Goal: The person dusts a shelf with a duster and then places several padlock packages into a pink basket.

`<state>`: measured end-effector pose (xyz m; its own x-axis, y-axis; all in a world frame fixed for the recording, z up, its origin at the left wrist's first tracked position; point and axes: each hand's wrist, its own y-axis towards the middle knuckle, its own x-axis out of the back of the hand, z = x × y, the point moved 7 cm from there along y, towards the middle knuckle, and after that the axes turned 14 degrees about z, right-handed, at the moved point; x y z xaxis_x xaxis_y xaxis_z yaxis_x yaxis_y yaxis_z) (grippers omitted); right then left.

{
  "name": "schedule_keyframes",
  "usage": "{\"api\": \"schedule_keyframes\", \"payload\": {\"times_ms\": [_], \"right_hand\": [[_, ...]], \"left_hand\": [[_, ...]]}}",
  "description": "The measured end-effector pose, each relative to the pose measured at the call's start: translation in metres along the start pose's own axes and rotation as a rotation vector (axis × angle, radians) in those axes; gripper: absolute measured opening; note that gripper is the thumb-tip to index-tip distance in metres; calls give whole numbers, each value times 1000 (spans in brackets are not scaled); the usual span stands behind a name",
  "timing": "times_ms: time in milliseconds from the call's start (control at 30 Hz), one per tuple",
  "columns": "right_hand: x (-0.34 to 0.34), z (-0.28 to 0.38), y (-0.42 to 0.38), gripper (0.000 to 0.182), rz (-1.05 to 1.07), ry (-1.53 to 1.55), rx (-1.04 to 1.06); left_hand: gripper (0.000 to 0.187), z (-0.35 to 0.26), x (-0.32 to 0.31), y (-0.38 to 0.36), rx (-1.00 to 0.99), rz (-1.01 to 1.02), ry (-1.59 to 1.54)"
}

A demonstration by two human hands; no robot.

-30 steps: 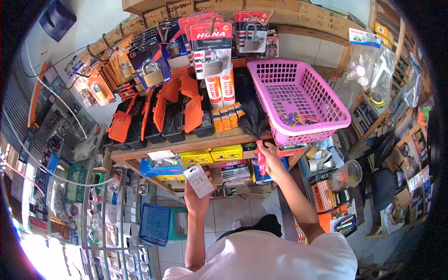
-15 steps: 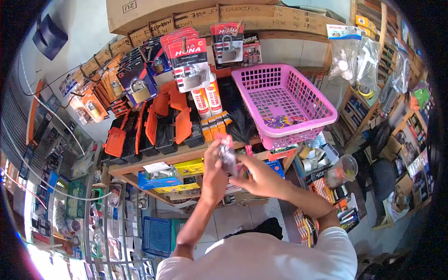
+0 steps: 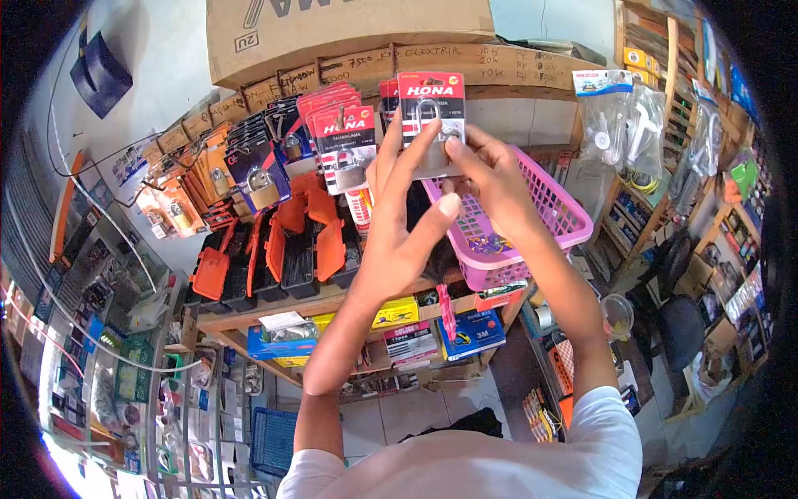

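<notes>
A carded padlock (image 3: 431,90) with a red HONA header is held up between my two hands, in front of the hanging rail. My left hand (image 3: 397,229) has its fingers laid along the card's left side and front, its thumb below. My right hand (image 3: 497,179) grips the card's right edge, thumb on the front and the other fingers partly hidden. Just left hang more HONA padlock cards (image 3: 342,141); some are partly covered by the held one. Below my right hand stands a pink plastic basket (image 3: 573,229) with small colourful packets inside.
Open black boxes with orange lids (image 3: 330,249) line the shelf at left. Other padlock packs (image 3: 260,179) hang above them. A large cardboard box (image 3: 349,33) sits on top. Bagged white fittings (image 3: 640,125) hang at right; a blue 3M box (image 3: 475,333) is below.
Both hands have risen from in front of the shelf edge to the hanging rail, carrying the padlock card. Its front now faces me, and the view has shifted slightly.
</notes>
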<state>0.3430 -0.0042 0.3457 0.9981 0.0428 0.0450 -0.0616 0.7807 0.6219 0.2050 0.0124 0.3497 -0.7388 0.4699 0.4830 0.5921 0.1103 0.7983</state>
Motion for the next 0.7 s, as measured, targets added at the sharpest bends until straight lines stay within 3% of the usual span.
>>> {"api": "schedule_keyframes", "payload": {"times_ms": [233,300,700], "right_hand": [[1,-15,1,28,24,13,-17],[-7,-17,0,29,42,168,-37],[-4,5,-1,30,10,125,1]], "left_hand": [[65,13,-6,-14,71,35,53],[65,16,-6,-15,70,40,-47],[65,4,-4,-10,9,65,-23]]}}
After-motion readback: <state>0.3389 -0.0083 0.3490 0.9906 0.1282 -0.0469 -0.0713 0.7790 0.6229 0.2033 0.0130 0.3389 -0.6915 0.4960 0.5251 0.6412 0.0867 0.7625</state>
